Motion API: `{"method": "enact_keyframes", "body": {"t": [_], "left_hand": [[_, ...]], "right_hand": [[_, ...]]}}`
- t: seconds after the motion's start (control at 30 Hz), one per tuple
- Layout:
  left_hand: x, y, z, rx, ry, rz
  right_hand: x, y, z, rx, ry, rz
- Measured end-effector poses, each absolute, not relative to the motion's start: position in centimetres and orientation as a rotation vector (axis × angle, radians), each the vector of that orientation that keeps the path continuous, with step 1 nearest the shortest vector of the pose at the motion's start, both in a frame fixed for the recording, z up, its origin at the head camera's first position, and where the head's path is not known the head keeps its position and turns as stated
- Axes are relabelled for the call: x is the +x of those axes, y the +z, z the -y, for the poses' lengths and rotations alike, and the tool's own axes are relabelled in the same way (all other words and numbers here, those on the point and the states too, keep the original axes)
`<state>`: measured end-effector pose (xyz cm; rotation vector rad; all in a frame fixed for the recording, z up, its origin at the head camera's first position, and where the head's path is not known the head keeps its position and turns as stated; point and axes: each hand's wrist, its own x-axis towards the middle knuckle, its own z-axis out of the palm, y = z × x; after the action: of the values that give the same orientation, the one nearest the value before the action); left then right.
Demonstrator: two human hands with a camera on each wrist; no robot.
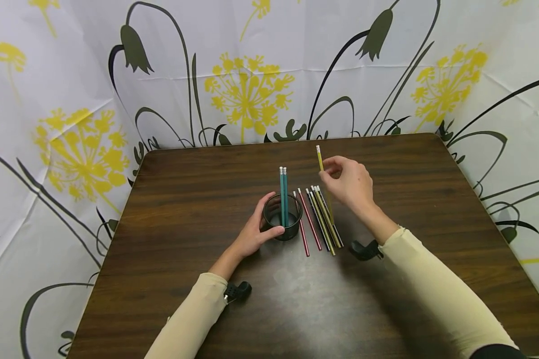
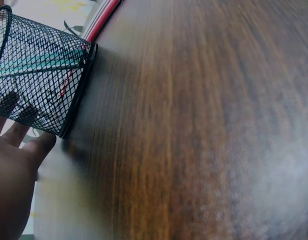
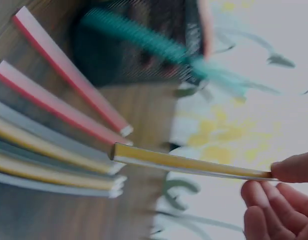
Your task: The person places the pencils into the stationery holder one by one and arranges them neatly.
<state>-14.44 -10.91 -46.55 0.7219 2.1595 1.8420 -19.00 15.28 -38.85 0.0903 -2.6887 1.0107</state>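
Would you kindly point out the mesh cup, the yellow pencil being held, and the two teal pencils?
mesh cup (image 1: 292,230): head view, front wall.
yellow pencil (image 1: 319,158): head view, upper shaft above the fingers.
teal pencils (image 1: 283,187): head view, shafts above the cup's rim.

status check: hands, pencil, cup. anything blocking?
Left hand grips mesh cup, two teal pencils inside. Right hand pinches yellow pencil, lifted above the row of pencils on the table. Nothing between pencil and cup.

A staged recording booth is suggested by a dark wooden table (image 1: 161,209) enclosed on three sides by a hung floral sheet (image 1: 251,75) (creased, yellow-flowered).
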Motion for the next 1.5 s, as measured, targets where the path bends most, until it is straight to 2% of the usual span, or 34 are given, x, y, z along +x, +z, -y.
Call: {"method": "enact_keyframes", "body": {"t": [0.3,0.63,1.0,1.5], "left_hand": [[-14.5,-46.7,10.9,0.725,1.857,-2.144],[-14.6,-46.7,10.9,0.710,1.862,-2.113],[-14.5,-46.6,10.8,0.727,1.868,-2.081],[-14.6,-46.9,10.9,0.736,1.886,-2.061]], "right_hand": [[-16.8,-35.7,-12.3,0.441,1.343,2.205],[-14.9,-38.1,-9.4,0.709,1.436,2.277],[-14.1,-40.2,-8.3,0.754,1.431,2.381],[-15.0,-42.3,-7.9,0.719,1.377,2.518]]}}
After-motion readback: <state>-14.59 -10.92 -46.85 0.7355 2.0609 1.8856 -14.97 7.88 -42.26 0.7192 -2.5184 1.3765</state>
